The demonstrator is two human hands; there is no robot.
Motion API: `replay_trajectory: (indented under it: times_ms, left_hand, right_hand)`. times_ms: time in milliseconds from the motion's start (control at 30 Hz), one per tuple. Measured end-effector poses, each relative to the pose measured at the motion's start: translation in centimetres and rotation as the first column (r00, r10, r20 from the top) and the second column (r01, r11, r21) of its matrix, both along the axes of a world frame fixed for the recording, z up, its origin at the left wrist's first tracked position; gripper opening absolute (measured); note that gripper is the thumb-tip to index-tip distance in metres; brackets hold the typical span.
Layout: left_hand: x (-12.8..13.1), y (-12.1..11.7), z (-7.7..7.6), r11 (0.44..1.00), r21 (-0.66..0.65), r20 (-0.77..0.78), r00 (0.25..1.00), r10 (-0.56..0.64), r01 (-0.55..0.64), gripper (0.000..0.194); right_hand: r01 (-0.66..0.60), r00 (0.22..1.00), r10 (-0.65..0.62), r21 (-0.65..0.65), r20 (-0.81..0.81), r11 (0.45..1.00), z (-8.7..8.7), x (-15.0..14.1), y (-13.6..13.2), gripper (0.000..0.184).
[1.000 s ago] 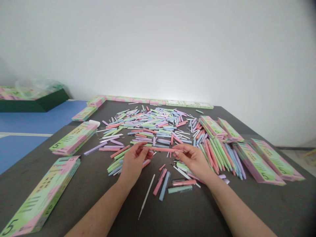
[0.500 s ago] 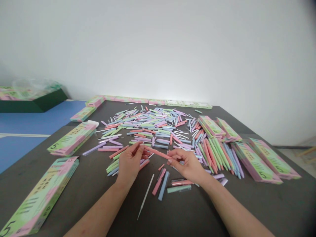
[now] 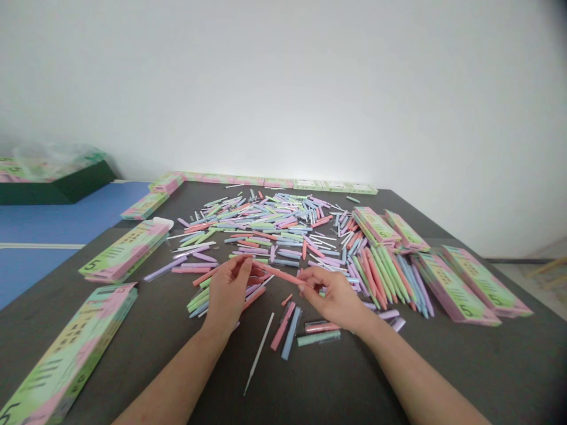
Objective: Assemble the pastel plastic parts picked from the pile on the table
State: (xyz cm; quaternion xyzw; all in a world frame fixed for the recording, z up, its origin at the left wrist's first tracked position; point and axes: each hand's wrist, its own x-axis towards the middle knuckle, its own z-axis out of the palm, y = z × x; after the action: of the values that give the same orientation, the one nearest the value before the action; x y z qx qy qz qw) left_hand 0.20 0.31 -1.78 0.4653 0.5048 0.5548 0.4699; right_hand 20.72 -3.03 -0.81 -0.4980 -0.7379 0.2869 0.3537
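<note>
A coral-red pen barrel (image 3: pixel 280 273) spans the gap between my two hands above the dark table. My left hand (image 3: pixel 230 289) pinches its left end between thumb and fingers. At the other end, my right hand (image 3: pixel 330 295) closes thumb and fingertips round it. Below lies a short red pen piece (image 3: pixel 286 300). Nearer to me are a thin white refill (image 3: pixel 259 354), a red cap piece (image 3: pixel 282 326), a blue one (image 3: pixel 291 333) and a green one (image 3: pixel 319 338). Behind my hands spreads a heap of pastel pen parts (image 3: pixel 270 218).
Finished-looking pens (image 3: pixel 392 277) lie in a row at right, beside printed pen boxes (image 3: pixel 458 288). More boxes lie at left (image 3: pixel 66 348) and along the table's back edge (image 3: pixel 279 182). A dark green crate (image 3: pixel 66 186) stands on a blue surface at far left.
The view has shifted slightly, so the table's contents sit a little further left. Both hands keep their hold on the red pen barrel.
</note>
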Motion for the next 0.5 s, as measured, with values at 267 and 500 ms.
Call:
replay_trajectory:
  times_ms: [267, 500]
  left_hand:
    - [0.21, -0.19, 0.36, 0.998, -0.054, 0.097, 0.995, -0.014, 0.020, 0.037]
    - [0.12, -0.12, 0.06, 1.000, -0.030, 0.107, 0.994, -0.005, 0.009, 0.036]
  right_hand:
    - [0.051, 0.997, -0.052, 0.018, 0.062, 0.999, -0.24, 0.43, 0.36, 0.017]
    - [0.027, 0.997, -0.023, -0.053, 0.073, 0.998, -0.21, 0.41, 0.45, 0.013]
